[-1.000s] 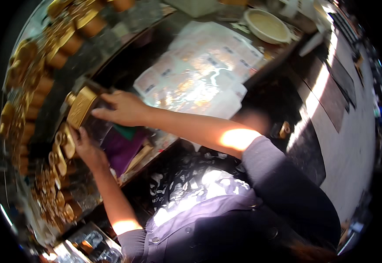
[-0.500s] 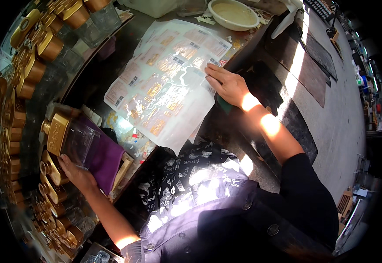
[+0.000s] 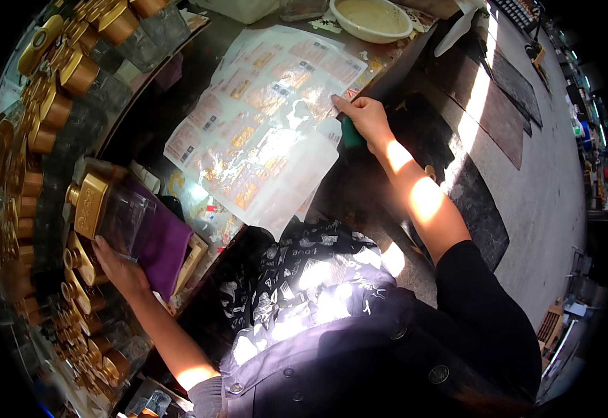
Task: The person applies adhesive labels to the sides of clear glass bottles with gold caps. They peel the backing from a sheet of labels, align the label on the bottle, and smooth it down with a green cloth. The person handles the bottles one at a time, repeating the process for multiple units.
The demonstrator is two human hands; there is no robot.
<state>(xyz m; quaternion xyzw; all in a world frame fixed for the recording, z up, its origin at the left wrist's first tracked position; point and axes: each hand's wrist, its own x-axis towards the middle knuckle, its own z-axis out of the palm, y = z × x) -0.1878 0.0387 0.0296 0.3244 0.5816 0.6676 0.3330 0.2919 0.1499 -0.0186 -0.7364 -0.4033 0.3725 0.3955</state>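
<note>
Sheets of clear labels (image 3: 276, 202) with gold and dark print lie on the worktable before me. At their right edge my right hand (image 3: 365, 118) has its thumb and fingers pinched together on a label of the top sheet. To the left, a clear glass bottle with a gold cap (image 3: 122, 219) lies tilted over a purple cloth (image 3: 166, 247). My left hand (image 3: 122, 272) grips that bottle from the near side, its thumb by the gold part. The rest of its fingers are mostly hidden by the bottle.
Many gold-capped glass bottles (image 3: 77, 73) crowd the left side. A white bowl (image 3: 371, 35) of pale liquid stands at the table's far right. Dark boards (image 3: 457, 202) lie beyond the table's right edge, and sunlight streaks the grey floor (image 3: 544, 181).
My right hand's fingers were stretched flat over the sheet's edge; now they have drawn back slightly into a pinch. The left hand and the bottle have hardly moved.
</note>
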